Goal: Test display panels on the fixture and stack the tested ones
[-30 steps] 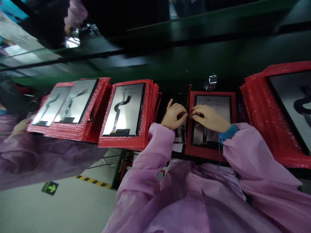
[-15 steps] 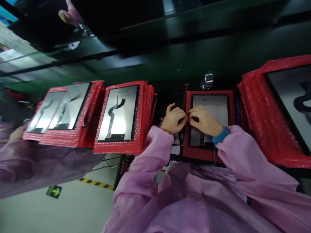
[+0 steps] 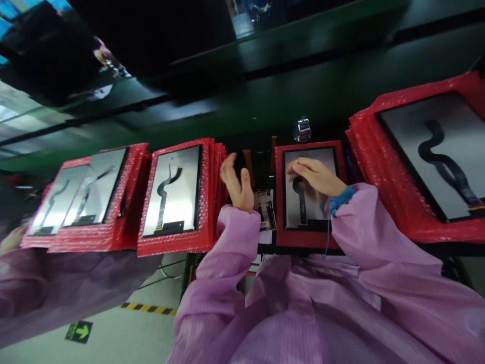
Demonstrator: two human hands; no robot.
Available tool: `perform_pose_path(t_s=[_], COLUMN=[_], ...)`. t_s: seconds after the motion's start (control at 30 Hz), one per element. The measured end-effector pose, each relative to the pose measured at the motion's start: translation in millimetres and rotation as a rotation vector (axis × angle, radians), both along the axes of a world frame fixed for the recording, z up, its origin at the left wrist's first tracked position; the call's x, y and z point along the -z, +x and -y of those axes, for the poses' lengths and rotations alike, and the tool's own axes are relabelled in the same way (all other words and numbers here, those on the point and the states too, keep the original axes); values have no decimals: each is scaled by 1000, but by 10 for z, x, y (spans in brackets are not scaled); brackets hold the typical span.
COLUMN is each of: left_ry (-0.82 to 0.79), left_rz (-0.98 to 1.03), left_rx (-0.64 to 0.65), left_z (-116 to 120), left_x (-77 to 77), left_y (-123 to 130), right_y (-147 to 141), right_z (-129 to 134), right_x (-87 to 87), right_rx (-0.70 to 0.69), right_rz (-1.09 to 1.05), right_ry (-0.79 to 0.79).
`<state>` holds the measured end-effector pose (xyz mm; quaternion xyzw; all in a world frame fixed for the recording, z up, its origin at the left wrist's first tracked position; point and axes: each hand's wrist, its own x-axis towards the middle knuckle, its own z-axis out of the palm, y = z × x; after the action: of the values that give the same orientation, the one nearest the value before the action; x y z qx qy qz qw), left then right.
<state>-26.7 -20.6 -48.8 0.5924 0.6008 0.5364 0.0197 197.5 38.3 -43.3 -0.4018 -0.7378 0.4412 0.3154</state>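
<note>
In front of me an LCD screen panel lies on a red pad. Its dark ribbon cable rises from the lower edge and curls at the top. Over the panel, my right hand is stretched out flat with its fingertips by the cable's curled end; nothing shows in its grasp. A blue wrist strap circles that wrist. My left hand, slightly blurred, is raised left of the pad with thumb and fingers apart. It is nearest a stack of red bubble bags topped by another LCD panel.
More red bubble bags with a panel on top stand to the right. Farther left are two bagged panels, with a co-worker's hand beside them. A shiny metal counter sits behind the pad.
My hands were together, pinching at the panel's left edge. The left has moved away leftward and opened; the right has flattened over the panel. The cable's curled end now shows. The view has shifted slightly.
</note>
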Motion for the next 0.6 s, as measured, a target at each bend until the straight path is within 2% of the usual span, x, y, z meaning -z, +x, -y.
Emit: perform_pose_path(t_s=[0.07, 0.1, 0.2, 0.27, 0.4, 0.5, 0.6], left_ry=[51, 39, -134, -271, -315, -317, -351], left_rz=[7, -51, -324, -462, -492, -433, -355], left_rx=[-73, -26, 278, 388, 339, 296, 265], left_z=[182, 305, 723, 949, 1123, 1121, 1126], left_x=[-34, -41, 25, 137, 348, 377, 337], left_y=[86, 159, 452, 636, 813, 829, 834], right_y=[86, 126, 222, 260, 285, 283, 284], right_z=[-86, -138, -321, -442, -610, -625, -507], right_x=[44, 75, 180, 237, 258, 167, -29], right_rx=[194, 288, 470, 518, 530, 518, 539], right_rz=[50, 118, 403, 521, 561, 567, 548], right_ry=[104, 181, 335, 339, 325, 330, 353])
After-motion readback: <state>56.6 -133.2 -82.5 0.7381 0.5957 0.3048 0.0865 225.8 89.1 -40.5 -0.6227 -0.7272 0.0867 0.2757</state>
